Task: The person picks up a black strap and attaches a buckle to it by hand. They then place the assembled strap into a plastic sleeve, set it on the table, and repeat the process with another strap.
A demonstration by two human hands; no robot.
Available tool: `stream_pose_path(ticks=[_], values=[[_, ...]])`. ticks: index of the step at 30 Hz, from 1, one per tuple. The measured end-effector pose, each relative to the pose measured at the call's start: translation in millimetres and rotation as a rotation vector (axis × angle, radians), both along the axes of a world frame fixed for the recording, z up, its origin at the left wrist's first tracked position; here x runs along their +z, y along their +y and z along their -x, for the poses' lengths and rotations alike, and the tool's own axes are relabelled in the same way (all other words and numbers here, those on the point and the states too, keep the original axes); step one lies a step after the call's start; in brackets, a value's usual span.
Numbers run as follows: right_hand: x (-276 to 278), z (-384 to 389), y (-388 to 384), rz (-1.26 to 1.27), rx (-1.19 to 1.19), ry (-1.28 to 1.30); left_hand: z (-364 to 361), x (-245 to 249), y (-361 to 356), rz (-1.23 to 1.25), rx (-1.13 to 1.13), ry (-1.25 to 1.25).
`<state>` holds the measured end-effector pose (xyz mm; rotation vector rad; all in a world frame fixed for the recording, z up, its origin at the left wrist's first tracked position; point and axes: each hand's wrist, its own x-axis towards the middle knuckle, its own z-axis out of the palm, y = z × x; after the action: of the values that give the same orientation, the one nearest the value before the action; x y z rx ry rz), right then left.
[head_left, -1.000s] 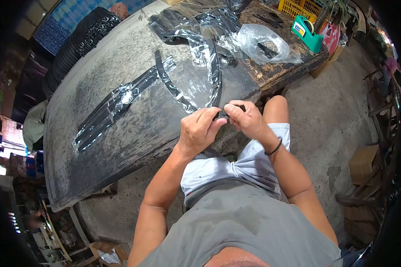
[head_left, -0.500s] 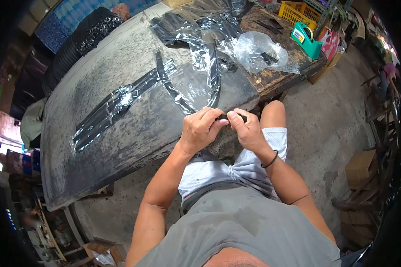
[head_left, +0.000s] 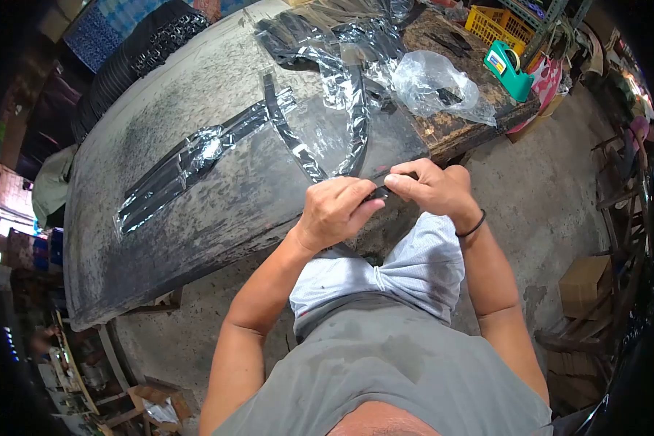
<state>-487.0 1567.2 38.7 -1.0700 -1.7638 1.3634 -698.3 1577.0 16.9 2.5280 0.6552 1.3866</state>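
At the near edge of the worktable, my left hand [head_left: 338, 212] is closed around the end of a long black strip [head_left: 357, 120] in shiny clear wrapping. The strip runs back from the hand in a U-shaped loop over the tabletop. A short black end [head_left: 379, 193] shows at the left fingertips. My right hand [head_left: 437, 190] sits just to its right, thumb and fingers pinched together by that end. Most of what the right fingers hold is hidden. Left of the loop lies a flat bundle of wrapped black strips [head_left: 209, 149].
A heap of wrapped black strips [head_left: 305, 40] covers the back of the worktable [head_left: 174, 240]. To the right are a clear plastic bag [head_left: 432, 80], a green tape dispenser [head_left: 512, 76] and a yellow crate [head_left: 495, 29]. A large black roll [head_left: 134, 58] stands back left.
My right hand has moved right and slightly up, opening a small gap from the left hand. Its thumb now points toward the left hand. The view has shifted a little.
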Motion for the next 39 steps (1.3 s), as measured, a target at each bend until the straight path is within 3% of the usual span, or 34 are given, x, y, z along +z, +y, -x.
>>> stream_pose_path(ticks=[3,4,7,12,17,27,30,31,33,37,39], values=[[-25.0,29.5,-19.9,-0.195,-0.325,0.029,5.8,-4.4,11.7,0.023,0.062,-0.065],[-26.6,31.0,-25.0,-0.142,-0.344,0.051,5.5,-3.2,13.2,0.018,0.066,-0.072],[-19.2,16.5,-20.0,-0.13,-0.209,-0.021,7.8,-4.7,6.8,0.039,0.018,-0.012],[-5.6,14.9,-18.0,-0.113,-0.208,-0.015,6.0,2.2,7.5,-0.03,0.066,-0.029],[-17.6,17.4,-21.5,-0.187,-0.365,0.069,6.6,3.4,5.1,-0.036,0.056,0.003],[4.5,21.4,-18.2,-0.24,-0.393,0.023,6.9,1.0,5.6,-0.034,0.05,-0.016],[19.6,18.8,-19.1,-0.207,-0.486,-0.05,16.3,16.3,-0.3,0.478,-0.043,-0.112],[17.7,14.6,-14.9,-0.253,-0.468,-0.035,21.5,12.7,4.1,0.474,-0.045,-0.113],[19.7,11.8,-7.2,-0.306,-0.449,-0.017,30.3,-2.0,15.6,0.767,-0.275,-0.062],[38.8,16.0,3.2,-0.377,-0.476,0.02,28.5,1.4,9.8,0.922,-0.305,0.115],[49.4,22.3,7.2,-0.54,-0.49,-0.074,21.3,-8.7,9.7,0.839,-0.286,0.086]])
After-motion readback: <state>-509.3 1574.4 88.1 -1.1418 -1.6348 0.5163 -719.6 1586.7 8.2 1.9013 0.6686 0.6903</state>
